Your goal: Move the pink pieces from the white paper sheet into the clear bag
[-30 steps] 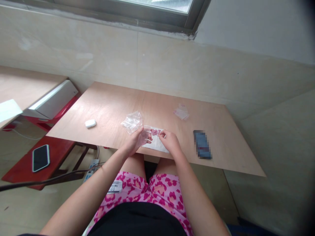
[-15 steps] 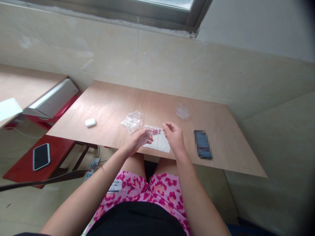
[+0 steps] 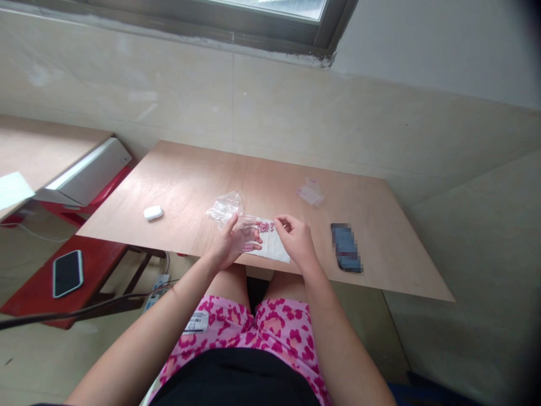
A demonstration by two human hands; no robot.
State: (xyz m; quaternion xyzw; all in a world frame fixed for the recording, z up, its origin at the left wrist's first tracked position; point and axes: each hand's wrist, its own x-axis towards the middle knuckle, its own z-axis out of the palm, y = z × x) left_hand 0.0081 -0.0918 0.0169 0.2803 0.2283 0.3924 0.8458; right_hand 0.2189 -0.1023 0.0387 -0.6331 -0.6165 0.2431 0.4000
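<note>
My left hand (image 3: 230,239) holds a small clear zip bag (image 3: 245,230), thumb up along its edge and fingers behind it. A few small pink pieces (image 3: 250,248) show low in the bag, near my fingers. On a white sheet (image 3: 276,251) at the table's front edge lies a cluster of small pink pieces (image 3: 264,227). My right hand (image 3: 295,237) is just right of that cluster, thumb and forefinger pinched together. Whatever may be between those fingertips is too small to make out.
Crumpled clear plastic bags (image 3: 224,208) lie behind my left hand, and small flat clear bags (image 3: 310,193) farther back. A dark phone (image 3: 346,248) rests on the table (image 3: 393,242) at right, a white case (image 3: 153,213) at left. Another phone (image 3: 67,274) sits on a red stool (image 3: 29,287).
My left hand has turned and its thumb has lifted, so the bag and the pink pieces in it show more. My right hand has shifted slightly, still pinched beside the cluster.
</note>
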